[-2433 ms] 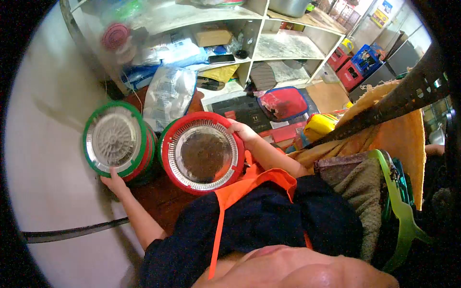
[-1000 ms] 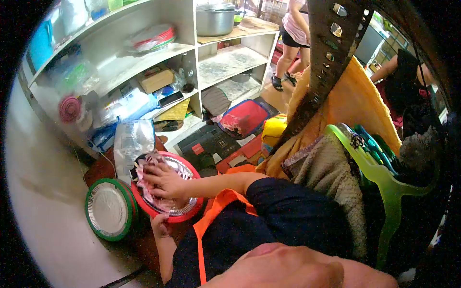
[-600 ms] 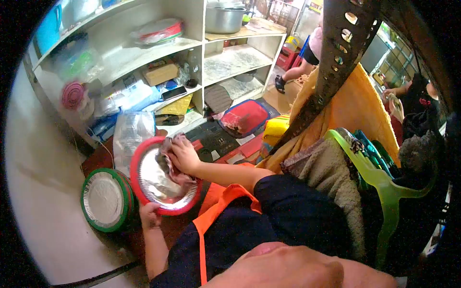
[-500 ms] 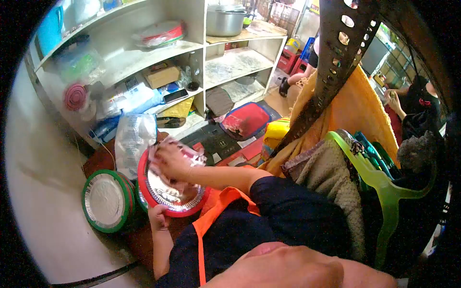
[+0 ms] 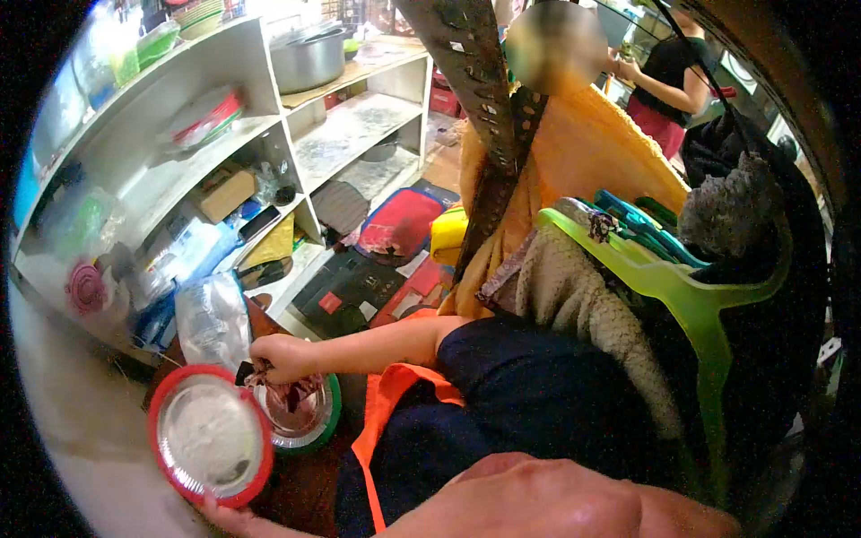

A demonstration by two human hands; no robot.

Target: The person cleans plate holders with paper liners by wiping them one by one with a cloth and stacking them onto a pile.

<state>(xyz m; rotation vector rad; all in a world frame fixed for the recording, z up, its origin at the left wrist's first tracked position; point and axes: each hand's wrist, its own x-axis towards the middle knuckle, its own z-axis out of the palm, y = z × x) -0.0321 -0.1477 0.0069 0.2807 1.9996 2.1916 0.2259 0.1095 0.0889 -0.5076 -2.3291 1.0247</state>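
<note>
At the lower left my left hand point(image 5: 226, 515) grips the lower rim of a red-rimmed plate point(image 5: 208, 437) with a shiny silver centre. Only part of that hand shows. My right hand point(image 5: 282, 359) is closed round a bunched, pinkish patterned cloth point(image 5: 291, 393). The cloth hangs over a green-rimmed silver plate point(image 5: 305, 429), which lies on a dark reddish-brown surface point(image 5: 309, 489). The red plate overlaps the left side of the green one. Behind the plates stands a clear plastic bag point(image 5: 213, 318).
White shelves point(image 5: 278, 117) hold a large metal pot point(image 5: 308, 65), a phone and plastic bags. To the right are a lime-green hanger point(image 5: 700, 300), draped towels and a perforated metal post point(image 5: 475, 81). Two people are beyond, one in a dark top point(image 5: 665, 81).
The red-rimmed plate has moved left in my left hand, and the green-rimmed plate beneath is uncovered. My right hand has closed round the cloth and moved lower left. The view has turned right.
</note>
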